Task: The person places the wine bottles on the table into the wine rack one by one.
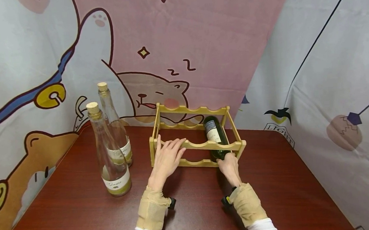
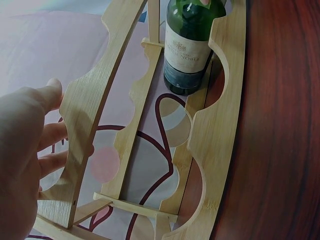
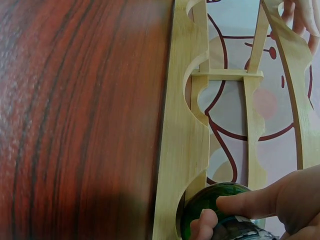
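Note:
A light wooden wine rack [image 1: 196, 144] with scalloped rails stands on the table. My left hand [image 1: 168, 157] grips its upper front rail at the left, the fingers reaching over and behind the wood in the left wrist view. A green wine bottle [image 1: 212, 129] lies in the rack's right end, its base pointing to the back and its label [image 2: 187, 54] partly seen. At the front, my right hand [image 1: 229, 165] holds this bottle's near end below the upper rail. In the right wrist view the thumb [image 3: 250, 204] lies against the green glass; the neck is mostly hidden.
Two clear corked bottles, one nearer [image 1: 113, 164] and one behind it [image 1: 118, 129], stand upright left of the rack. The dark red wooden table [image 1: 198, 204] meets a printed cartoon cloth [image 1: 205, 48] at the back and sides.

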### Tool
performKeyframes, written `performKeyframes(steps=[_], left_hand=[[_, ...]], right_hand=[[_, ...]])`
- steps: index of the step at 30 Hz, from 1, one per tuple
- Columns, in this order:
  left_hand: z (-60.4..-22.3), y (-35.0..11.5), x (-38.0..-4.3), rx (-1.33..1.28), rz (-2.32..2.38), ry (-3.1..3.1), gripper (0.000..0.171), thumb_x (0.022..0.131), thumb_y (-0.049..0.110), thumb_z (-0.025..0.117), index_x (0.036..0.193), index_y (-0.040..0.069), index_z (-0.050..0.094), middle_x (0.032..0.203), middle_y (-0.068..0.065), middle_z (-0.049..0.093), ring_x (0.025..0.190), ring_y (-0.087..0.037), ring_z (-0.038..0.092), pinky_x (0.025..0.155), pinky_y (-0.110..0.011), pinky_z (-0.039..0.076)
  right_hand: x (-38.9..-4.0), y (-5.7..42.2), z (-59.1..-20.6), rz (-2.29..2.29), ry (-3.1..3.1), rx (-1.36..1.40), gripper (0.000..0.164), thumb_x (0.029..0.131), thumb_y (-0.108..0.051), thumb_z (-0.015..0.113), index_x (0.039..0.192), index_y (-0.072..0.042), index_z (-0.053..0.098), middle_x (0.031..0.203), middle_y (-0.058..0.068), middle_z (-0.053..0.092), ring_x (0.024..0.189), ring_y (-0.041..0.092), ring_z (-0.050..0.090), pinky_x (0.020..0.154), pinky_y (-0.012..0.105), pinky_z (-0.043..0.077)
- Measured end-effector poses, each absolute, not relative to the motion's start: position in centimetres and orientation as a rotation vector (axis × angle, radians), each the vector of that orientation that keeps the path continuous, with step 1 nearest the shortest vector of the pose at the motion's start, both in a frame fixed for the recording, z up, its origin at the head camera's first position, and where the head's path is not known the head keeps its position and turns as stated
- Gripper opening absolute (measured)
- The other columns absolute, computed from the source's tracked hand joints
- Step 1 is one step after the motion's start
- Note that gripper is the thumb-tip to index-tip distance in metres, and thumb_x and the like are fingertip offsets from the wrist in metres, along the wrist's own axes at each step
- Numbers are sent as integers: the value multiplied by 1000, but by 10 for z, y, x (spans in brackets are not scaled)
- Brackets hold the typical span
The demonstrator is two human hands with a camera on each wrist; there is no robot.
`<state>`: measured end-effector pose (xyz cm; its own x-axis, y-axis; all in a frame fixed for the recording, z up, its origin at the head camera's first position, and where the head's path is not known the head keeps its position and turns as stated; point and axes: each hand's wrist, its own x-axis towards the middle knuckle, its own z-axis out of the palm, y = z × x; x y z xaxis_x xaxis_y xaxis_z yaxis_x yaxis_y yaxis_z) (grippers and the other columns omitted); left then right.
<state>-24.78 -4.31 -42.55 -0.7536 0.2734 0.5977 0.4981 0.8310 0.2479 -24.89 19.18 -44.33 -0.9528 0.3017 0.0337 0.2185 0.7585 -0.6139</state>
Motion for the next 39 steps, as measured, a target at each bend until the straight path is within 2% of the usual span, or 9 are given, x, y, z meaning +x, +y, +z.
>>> performKeyframes(steps=[5, 11, 16, 18, 21, 23, 26, 31, 39], left_hand=[[-425, -43, -247, -570, -525, -2457, 37, 98, 36, 47, 131, 22, 57, 123, -4, 66, 110, -25, 62, 116, -60, 15], [-425, -43, -246, -573, -530, -2463, 37, 98, 35, 47, 131, 22, 56, 124, -4, 65, 110, -25, 61, 117, -60, 13], [-425, -43, -247, -571, -516, -2450, 37, 98, 36, 48, 130, 21, 57, 123, -4, 66, 109, -24, 62, 115, -61, 16], [-425, -43, -247, -570, -513, -2447, 37, 98, 36, 48, 130, 21, 57, 122, -4, 66, 109, -24, 62, 115, -61, 17], [-426, -43, -247, -570, -515, -2448, 37, 97, 36, 48, 131, 22, 57, 123, -4, 66, 109, -24, 62, 116, -61, 16], [-425, -43, -247, -573, -518, -2451, 37, 97, 36, 48, 131, 22, 57, 123, -4, 66, 109, -24, 62, 116, -61, 16], [-425, -43, -247, -576, -524, -2451, 37, 97, 35, 49, 131, 21, 57, 123, -5, 66, 109, -25, 62, 116, -61, 16], [-425, -43, -247, -571, -516, -2452, 38, 97, 35, 49, 131, 21, 57, 123, -4, 66, 110, -25, 62, 116, -61, 15], [-425, -43, -246, -569, -516, -2448, 37, 97, 35, 50, 130, 21, 57, 123, -4, 66, 109, -25, 62, 115, -61, 17]], right_hand=[[-252, 189, -445, 917, -2812, -359, 56, 86, -18, 63, 115, 26, 43, 111, 42, 53, 103, 53, 55, 89, 56, 47], [-255, 187, -445, 856, -2857, -306, 39, 89, -17, 60, 102, 20, 55, 104, 37, 57, 88, 43, 62, 78, 52, 51], [-257, 184, -445, 802, -2912, -322, 50, 90, -19, 58, 110, 25, 46, 100, 40, 59, 82, 45, 64, 71, 50, 54], [-257, 182, -446, 830, -2917, -357, 52, 91, -20, 57, 114, 24, 41, 97, 40, 59, 79, 45, 64, 63, 47, 55], [-257, 179, -447, 823, -2920, -367, 51, 91, -21, 57, 114, 21, 40, 93, 39, 60, 76, 46, 65, 60, 46, 55], [-258, 178, -448, 807, -2934, -370, 50, 92, -22, 57, 113, 19, 40, 92, 37, 61, 76, 46, 65, 60, 46, 55], [-258, 178, -447, 741, -2978, -368, 51, 92, -26, 56, 114, 17, 41, 92, 35, 63, 81, 46, 66, 68, 49, 55], [-261, 179, -446, 631, -3059, -411, 56, 94, -33, 53, 120, 16, 40, 98, 34, 64, 91, 46, 65, 74, 54, 53], [-261, 180, -451, 524, -3120, -442, 67, 95, -39, 51, 131, 16, 36, 105, 33, 64, 97, 46, 64, 74, 54, 53]])
